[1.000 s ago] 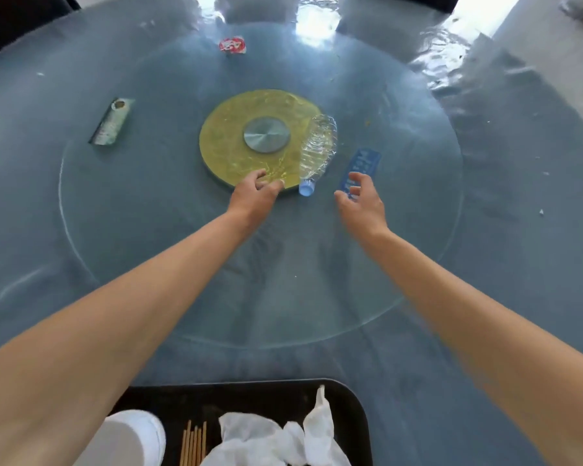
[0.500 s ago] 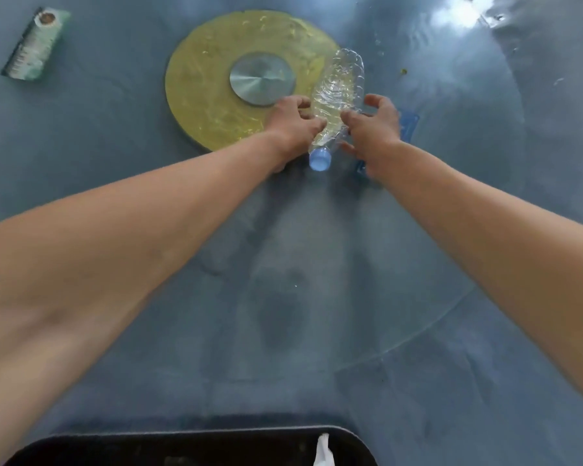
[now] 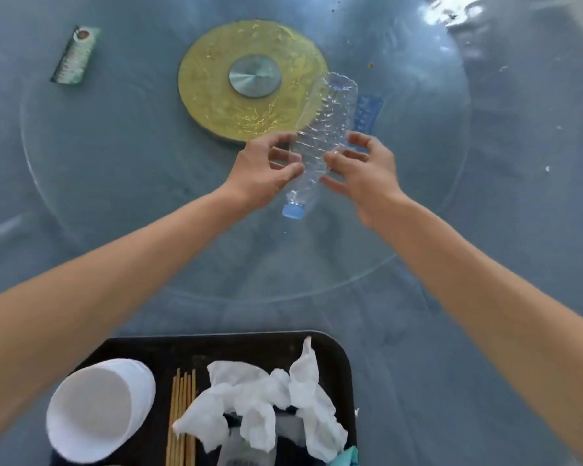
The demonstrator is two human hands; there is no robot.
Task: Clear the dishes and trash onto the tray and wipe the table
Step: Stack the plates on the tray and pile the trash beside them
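Note:
An empty clear plastic bottle (image 3: 323,136) with a blue cap is lifted above the glass turntable (image 3: 115,183), cap end pointing down toward me. My left hand (image 3: 266,173) pinches its left side and my right hand (image 3: 364,173) grips its right side with curled fingers. A black tray (image 3: 344,364) sits at the near edge, holding a white paper cup (image 3: 98,408), chopsticks (image 3: 182,418) and crumpled white tissues (image 3: 266,395).
A gold disc with a metal hub (image 3: 223,92) marks the turntable centre. A blue wrapper (image 3: 367,112) lies behind the bottle. A green-and-white packet (image 3: 76,55) lies at the far left. Crumbs dot the far right of the glass.
Both hands closed on the bottle and lifted it off the turntable, drawing it back toward me. The camera tilted down, bringing the tray into view.

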